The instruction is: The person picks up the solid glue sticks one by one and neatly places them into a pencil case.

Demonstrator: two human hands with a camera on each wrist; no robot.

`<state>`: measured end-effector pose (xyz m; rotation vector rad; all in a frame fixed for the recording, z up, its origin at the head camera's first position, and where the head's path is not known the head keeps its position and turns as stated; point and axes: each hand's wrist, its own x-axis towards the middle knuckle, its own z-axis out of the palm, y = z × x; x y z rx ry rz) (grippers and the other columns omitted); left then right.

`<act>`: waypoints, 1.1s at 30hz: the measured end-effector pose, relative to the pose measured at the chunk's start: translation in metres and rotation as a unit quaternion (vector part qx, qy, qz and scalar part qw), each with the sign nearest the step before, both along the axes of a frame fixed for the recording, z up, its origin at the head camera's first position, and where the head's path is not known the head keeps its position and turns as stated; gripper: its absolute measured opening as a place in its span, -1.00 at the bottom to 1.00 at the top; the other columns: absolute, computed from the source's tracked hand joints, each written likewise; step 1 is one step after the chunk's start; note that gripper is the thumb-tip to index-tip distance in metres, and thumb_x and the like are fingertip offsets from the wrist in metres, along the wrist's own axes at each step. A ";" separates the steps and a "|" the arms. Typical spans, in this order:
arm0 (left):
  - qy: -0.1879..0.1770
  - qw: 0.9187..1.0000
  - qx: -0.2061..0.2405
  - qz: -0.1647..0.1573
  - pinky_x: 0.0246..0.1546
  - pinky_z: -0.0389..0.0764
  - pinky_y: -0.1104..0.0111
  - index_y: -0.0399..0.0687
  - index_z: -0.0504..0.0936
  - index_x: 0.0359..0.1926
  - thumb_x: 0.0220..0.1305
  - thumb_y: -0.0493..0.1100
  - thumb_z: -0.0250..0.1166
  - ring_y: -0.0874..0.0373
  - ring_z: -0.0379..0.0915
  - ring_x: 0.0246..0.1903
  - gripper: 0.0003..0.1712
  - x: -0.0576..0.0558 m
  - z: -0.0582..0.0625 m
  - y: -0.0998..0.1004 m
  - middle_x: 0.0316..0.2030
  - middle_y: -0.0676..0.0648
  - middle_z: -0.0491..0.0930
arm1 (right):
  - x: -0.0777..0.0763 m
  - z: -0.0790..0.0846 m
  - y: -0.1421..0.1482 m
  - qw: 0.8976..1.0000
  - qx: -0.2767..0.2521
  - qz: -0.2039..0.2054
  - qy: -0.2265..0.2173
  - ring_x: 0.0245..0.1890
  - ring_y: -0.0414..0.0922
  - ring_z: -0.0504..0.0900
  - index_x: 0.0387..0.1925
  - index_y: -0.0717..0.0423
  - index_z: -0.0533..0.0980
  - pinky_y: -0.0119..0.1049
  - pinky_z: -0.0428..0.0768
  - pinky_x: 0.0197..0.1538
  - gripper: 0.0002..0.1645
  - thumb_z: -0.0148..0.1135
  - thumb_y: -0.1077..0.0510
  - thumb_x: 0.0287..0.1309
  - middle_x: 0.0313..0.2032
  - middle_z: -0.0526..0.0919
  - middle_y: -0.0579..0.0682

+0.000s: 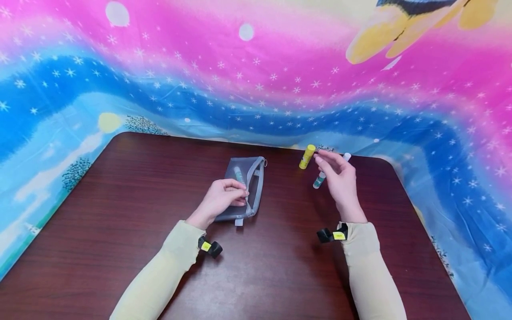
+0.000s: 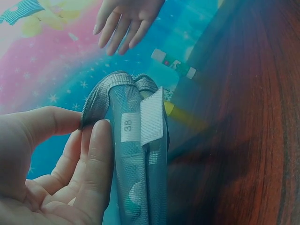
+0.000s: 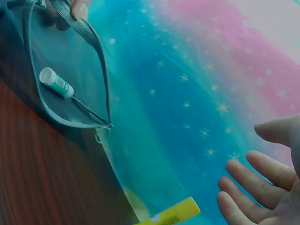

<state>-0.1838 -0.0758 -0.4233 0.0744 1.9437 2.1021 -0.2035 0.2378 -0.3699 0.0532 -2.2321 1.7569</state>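
Table: one, dark wood-grained.
Pouch: one, lying toward twelve o'clock, grey and see-through, its zipped mouth gaping toward three.
Hands: two; left hand is pinching the pouch's rim, right hand is hovering at its three o'clock, fingers loosely parted.
Tubes: I'm counting three; inner tube, white-green, is lying inside the pouch; yellow tube is standing at its two o'clock, white-green tube at three.
White tip: one, peeping from behind the right hand.

In the head view, a pouch rests on the table, one glue stick inside. A second glue stick stands at the pouch's two o'clock, a third glue stick at three.
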 end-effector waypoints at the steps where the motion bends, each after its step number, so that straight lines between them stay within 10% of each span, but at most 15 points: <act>1: 0.001 1.000 -0.002 -0.001 -0.22 0.75 0.25 -0.43 0.65 -0.11 0.30 -0.38 0.34 0.07 0.69 -0.40 -0.82 0.000 0.000 0.000 -0.13 -0.43 0.67 | 0.001 0.001 0.002 1.000 0.003 -0.006 0.001 0.01 -0.19 0.65 0.22 0.22 0.58 -0.38 0.56 0.12 -0.48 0.34 0.01 0.36 0.08 0.69 0.11; 17: 0.007 1.000 -0.006 -0.006 -0.21 0.75 0.23 -0.42 0.64 -0.12 0.30 -0.38 0.34 0.08 0.69 -0.39 -0.83 0.000 0.001 0.000 -0.12 -0.43 0.67 | 0.001 -0.013 0.037 0.995 0.032 -0.075 -0.052 0.09 -0.21 0.58 0.32 0.05 0.52 -0.43 0.53 0.10 -0.38 0.43 0.03 0.27 0.20 0.60 0.10; 33: -0.004 1.000 -0.019 -0.002 -0.23 0.75 0.25 -0.40 0.66 -0.11 0.32 -0.33 0.35 0.07 0.69 -0.40 -0.81 0.000 0.001 -0.004 -0.14 -0.39 0.68 | 0.004 -0.043 0.051 0.987 0.072 -0.019 -0.144 0.19 -0.19 0.55 0.45 0.12 0.36 -0.55 0.49 0.08 -0.21 0.37 -0.10 0.32 0.28 0.53 0.18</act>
